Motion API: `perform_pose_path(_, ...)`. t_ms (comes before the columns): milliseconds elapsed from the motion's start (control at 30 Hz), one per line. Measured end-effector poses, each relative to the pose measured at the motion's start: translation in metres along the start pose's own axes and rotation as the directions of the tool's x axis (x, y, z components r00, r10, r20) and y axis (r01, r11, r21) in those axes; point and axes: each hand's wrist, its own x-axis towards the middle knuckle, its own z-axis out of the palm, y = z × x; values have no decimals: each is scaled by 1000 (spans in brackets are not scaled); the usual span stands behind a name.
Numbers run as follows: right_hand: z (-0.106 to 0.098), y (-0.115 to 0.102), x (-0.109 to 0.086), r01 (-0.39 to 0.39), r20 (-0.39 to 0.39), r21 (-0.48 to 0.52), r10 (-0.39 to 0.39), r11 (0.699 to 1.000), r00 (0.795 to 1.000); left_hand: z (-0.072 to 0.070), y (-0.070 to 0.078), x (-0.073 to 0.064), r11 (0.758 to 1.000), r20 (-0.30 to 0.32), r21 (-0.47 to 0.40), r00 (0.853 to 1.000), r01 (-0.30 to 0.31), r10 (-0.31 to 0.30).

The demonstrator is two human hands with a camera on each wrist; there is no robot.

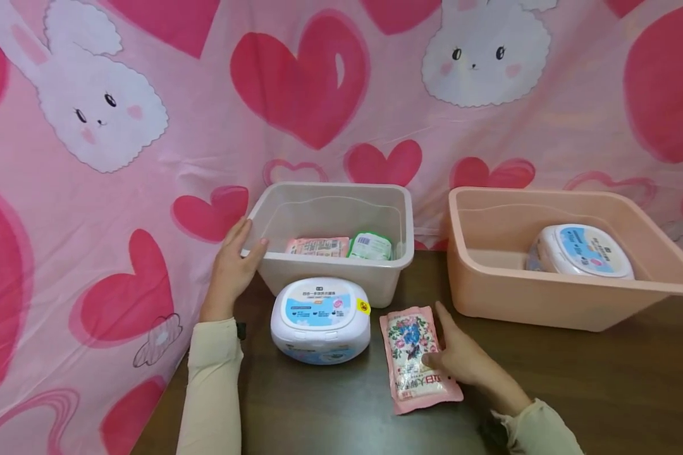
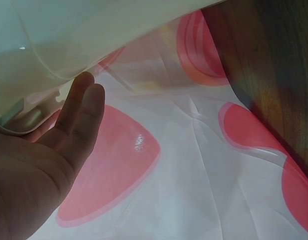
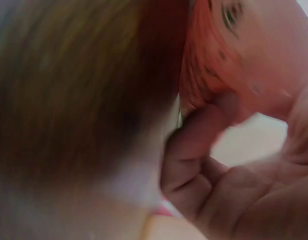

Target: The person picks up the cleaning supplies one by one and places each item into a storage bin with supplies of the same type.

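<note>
My left hand [image 1: 230,272] grips the left front corner of a pale grey plastic bin [image 1: 330,260], thumb over the rim. In the left wrist view, its fingers [image 2: 81,112] lie along the bin's outer wall. My right hand [image 1: 469,360] pinches the right edge of a pink floral packet [image 1: 406,360], thumb on top. The right wrist view shows a fingertip curled against the pink wrapper [image 3: 258,55]. Between my hands, a white lidded tub [image 1: 321,322] with a blue label stands in front of the grey bin.
Inside the grey bin lie a pink packet [image 1: 319,247] and a green-edged white packet [image 1: 371,246]. A peach bin [image 1: 552,279] at the right holds another white tub [image 1: 589,249]. Behind both bins hangs a pink curtain [image 1: 205,133] with hearts and rabbits. The table [image 1: 296,411] is dark wood.
</note>
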Motion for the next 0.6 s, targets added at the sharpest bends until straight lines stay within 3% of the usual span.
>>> perform_pose_path(67,-5,4,5,-6,61,215,-7,977,998,-2,-2,-1,1000,-5,1,1000,2,-2)
perform_pose_path(167,-10,7,10,-56,166,449,-22,892,986,-6,-3,-2,1000,-15,5,1000,2,-2)
perform_pose_path(233,-11,8,12,-86,215,518,-32,851,976,-8,-4,-2,1000,-20,10,1000,5,-5)
perform_pose_path(400,-16,5,10,-119,290,586,-70,802,954,-11,-3,-2,1000,-29,13,1000,8,-7)
perform_pose_path(467,-20,3,8,-136,315,632,-92,763,944,-11,-3,-2,1000,-31,11,1000,-2,2)
perform_pose_path(533,-27,2,5,-155,337,701,-131,696,932,-11,-3,-1,1000,-29,8,1000,-7,7)
perform_pose_path(567,-30,1,3,-164,341,745,-157,647,927,-12,-2,-1,1000,-25,6,1000,-4,5)
perform_pose_path(600,-33,-1,1,-171,336,798,-191,578,922,-12,-2,-1,1000,-21,5,1000,1,-1)
